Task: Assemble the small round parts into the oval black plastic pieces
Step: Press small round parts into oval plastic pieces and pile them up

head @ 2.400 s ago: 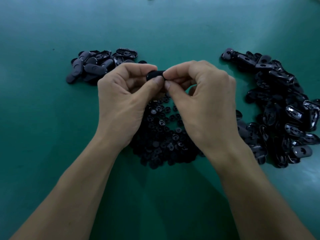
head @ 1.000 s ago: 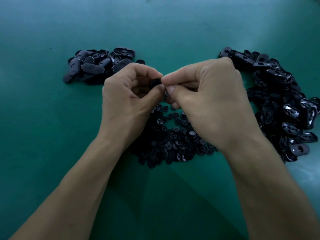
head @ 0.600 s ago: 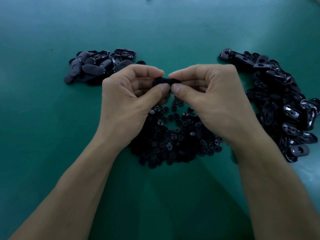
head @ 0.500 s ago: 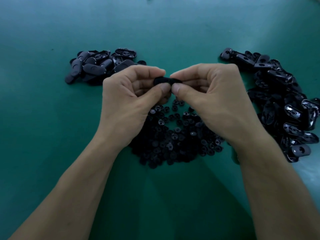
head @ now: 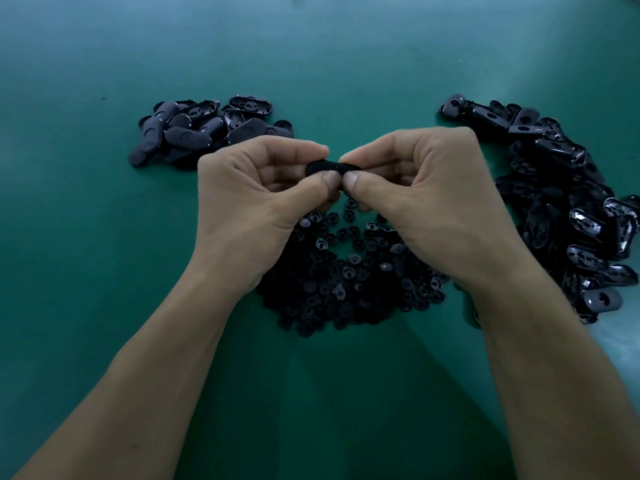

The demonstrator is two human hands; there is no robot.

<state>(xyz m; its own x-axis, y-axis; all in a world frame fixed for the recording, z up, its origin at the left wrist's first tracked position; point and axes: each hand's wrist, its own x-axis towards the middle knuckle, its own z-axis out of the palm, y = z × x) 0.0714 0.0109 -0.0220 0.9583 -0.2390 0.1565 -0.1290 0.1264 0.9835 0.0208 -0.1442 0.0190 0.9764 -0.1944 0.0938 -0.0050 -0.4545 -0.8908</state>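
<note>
Pinching the oval piece (head: 326,167) by its ends, left hand (head: 252,209) and right hand (head: 433,209) thumbs against forefingers, above the six o'clock round parts (head: 346,282). Probably seating an insert; next, adding it to the ten o'clock pile (head: 194,133).

Left hand (head: 242,216): was bare, thumbnail short.
Right hand (head: 433,209): was bare, thumbnail short.
Forearms (head: 138,393): were bare, at 7 and 5 o'clock.

Left hand (head: 249,206), right hand (head: 436,206) meet, fingers (head: 362,184) pinching oval piece (head: 327,167).
</note>
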